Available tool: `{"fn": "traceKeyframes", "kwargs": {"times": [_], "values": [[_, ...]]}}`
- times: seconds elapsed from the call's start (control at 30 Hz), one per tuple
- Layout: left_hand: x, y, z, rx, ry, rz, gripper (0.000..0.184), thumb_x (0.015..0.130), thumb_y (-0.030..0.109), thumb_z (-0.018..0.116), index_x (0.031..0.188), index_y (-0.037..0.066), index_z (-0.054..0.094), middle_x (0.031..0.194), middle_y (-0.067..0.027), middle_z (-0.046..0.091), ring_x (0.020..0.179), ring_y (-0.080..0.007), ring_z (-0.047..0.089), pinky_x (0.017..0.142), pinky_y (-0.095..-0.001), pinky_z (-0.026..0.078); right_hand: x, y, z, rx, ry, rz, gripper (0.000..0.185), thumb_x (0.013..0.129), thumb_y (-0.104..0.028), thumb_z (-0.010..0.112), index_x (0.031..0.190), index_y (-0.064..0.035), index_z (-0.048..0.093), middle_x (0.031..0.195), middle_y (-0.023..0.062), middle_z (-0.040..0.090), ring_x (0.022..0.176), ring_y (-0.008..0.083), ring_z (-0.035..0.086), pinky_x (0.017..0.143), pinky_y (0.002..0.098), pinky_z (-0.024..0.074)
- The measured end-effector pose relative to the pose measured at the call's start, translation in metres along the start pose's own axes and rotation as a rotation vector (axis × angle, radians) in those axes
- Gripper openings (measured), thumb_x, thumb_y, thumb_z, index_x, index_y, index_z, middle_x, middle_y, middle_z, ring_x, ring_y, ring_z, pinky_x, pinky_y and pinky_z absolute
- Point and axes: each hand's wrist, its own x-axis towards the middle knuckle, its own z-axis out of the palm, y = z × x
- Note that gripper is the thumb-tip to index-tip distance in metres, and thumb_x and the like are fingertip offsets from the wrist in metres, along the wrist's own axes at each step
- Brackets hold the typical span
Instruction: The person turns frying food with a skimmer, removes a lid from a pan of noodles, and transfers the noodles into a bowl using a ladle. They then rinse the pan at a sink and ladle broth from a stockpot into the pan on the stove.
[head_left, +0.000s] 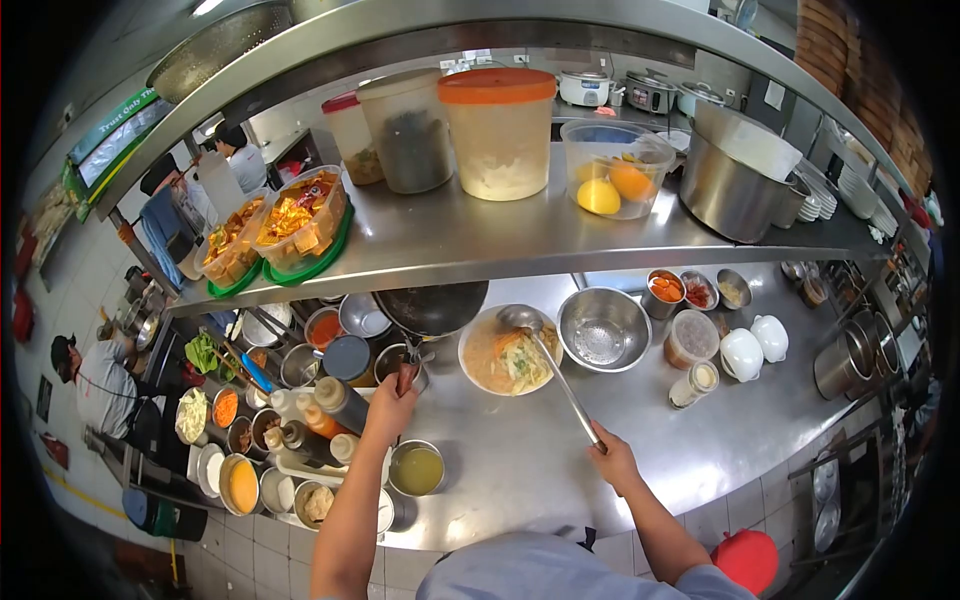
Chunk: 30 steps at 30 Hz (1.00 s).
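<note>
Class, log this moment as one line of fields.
left hand: holds wok | right hand: holds ladle, bowl end over white bowl | white bowl: contains vegetables

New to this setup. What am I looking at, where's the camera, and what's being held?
There is no machine here: the picture comes from a camera worn on a person's head, looking forward and down at two bare hands. The left hand grips the handle of a dark wok. The right hand holds a long ladle, its head at a white bowl of food. Beside that bowl on the steel counter sits a metal bowl; squeeze bottles stand to the left. A shelf above carries tubs.
</note>
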Motion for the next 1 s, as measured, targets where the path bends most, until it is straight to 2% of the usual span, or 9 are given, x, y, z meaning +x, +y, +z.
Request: {"fn": "traceKeyframes", "kwargs": {"times": [0.03, 0.07, 0.13, 0.23, 0.37, 0.43, 0.5, 0.73, 1.0], "values": [[-0.005, 0.007, -0.002, -0.176, -0.076, -0.208, 0.025, 0.089, 0.017, 0.062, 0.109, 0.002, 0.056, 0.069, -0.008, 0.058, 0.05, -0.0197, 0.057, 0.048, -0.0334, 0.046, -0.001, 0.0, 0.0, -0.031, 0.029, -0.026, 0.061, 0.086, -0.01, 0.068, 0.143, -0.0163, 0.048, 0.085, 0.0066, 0.059, 0.074, 0.0151, 0.053, 0.073, 0.0269, 0.0475], [-0.008, 0.007, -0.002, -0.179, -0.077, -0.21, 0.025, 0.089, 0.017, 0.062, 0.109, 0.002, 0.056, 0.069, -0.008, 0.058, 0.05, -0.0197, 0.057, 0.048, -0.0334, 0.046, -0.002, 0.0, -0.001, -0.034, 0.027, -0.024, 0.061, 0.086, -0.01, 0.068, 0.143, -0.0163, 0.048, 0.085, 0.0066, 0.059, 0.074, 0.0151, 0.053, 0.073, 0.0269, 0.0475], [-0.018, 0.006, -0.006, -0.328, -0.099, -0.252, 0.019, 0.09, 0.015, 0.06, 0.105, 0.003, 0.056, 0.066, -0.0006, 0.051, 0.045, -0.0089, 0.049, 0.041, -0.0271, 0.041, -0.007, -0.011, -0.002, 0.06, -0.029, 0.032, 0.06, 0.088, -0.01, 0.066, 0.144, -0.0163, 0.047, 0.085, 0.0044, 0.06, 0.074, 0.0139, 0.053, 0.074, 0.0258, 0.0473], [-0.035, 0.015, -0.011, -0.52, -0.105, -0.32, 0.016, 0.09, 0.015, 0.06, 0.101, 0.004, 0.056, 0.064, -0.0001, 0.051, 0.044, -0.0095, 0.049, 0.04, -0.0265, 0.04, -0.013, -0.012, 0.0, 0.137, -0.038, 0.075, 0.058, 0.089, -0.009, 0.065, 0.144, -0.0139, 0.046, 0.084, 0.0027, 0.059, 0.074, 0.0133, 0.053, 0.074, 0.0252, 0.047], [-0.052, 0.022, -0.011, -0.452, -0.087, -0.317, 0.014, 0.09, 0.013, 0.06, 0.1, 0.006, 0.055, 0.066, -0.0001, 0.052, 0.043, -0.0098, 0.049, 0.036, -0.0263, 0.039, -0.031, 0.005, -0.003, 0.097, -0.013, -0.042, 0.059, 0.09, -0.01, 0.064, 0.146, -0.0118, 0.043, 0.083, 0.0017, 0.059, 0.071, 0.0117, 0.053, 0.069, 0.0254, 0.0481], [-0.063, 0.032, -0.01, -0.485, -0.058, -0.334, 0.013, 0.09, 0.013, 0.06, 0.099, 0.006, 0.054, 0.066, 0.0, 0.051, 0.043, -0.0098, 0.049, 0.036, -0.0261, 0.039, -0.048, -0.002, -0.021, 0.296, -0.116, 0.063, 0.058, 0.091, -0.011, 0.063, 0.146, -0.0115, 0.043, 0.079, 0.004, 0.059, 0.067, 0.0121, 0.052, 0.066, 0.0263, 0.0473], [-0.07, 0.037, -0.01, -0.495, -0.035, -0.344, 0.02, 0.091, 0.013, 0.06, 0.106, 0.003, 0.054, 0.064, -0.0005, 0.051, 0.043, -0.0099, 0.048, 0.037, -0.0263, 0.038, -0.066, -0.006, -0.04, 0.288, -0.183, 0.064, 0.058, 0.092, -0.011, 0.062, 0.146, -0.0118, 0.043, 0.079, 0.003, 0.059, 0.065, 0.0107, 0.052, 0.063, 0.0256, 0.0472], [-0.102, 0.072, -0.014, -0.579, 0.008, -0.381, 0.014, 0.091, 0.012, 0.06, 0.101, 0.004, 0.054, 0.067, -0.0002, 0.051, 0.046, -0.0094, 0.048, 0.039, -0.0259, 0.038, -0.09, -0.003, -0.075, 0.268, -0.474, 0.149, 0.057, 0.095, -0.013, 0.059, 0.148, -0.0143, 0.04, 0.082, 0.0019, 0.059, 0.062, 0.0089, 0.053, 0.055, 0.0261, 0.0493], [-0.153, 0.089, -0.018, -0.584, -0.062, -0.419, 0.012, 0.093, 0.013, 0.056, 0.101, 0.005, 0.052, 0.063, -0.0007, 0.051, 0.044, -0.0108, 0.048, 0.038, -0.0268, 0.04, -0.077, 0.016, -0.069, 0.332, -0.499, 0.188, 0.056, 0.096, -0.014, 0.058, 0.149, -0.0144, 0.039, 0.085, 0.0035, 0.058, 0.062, 0.0104, 0.053, 0.055, 0.027, 0.0496]]}}
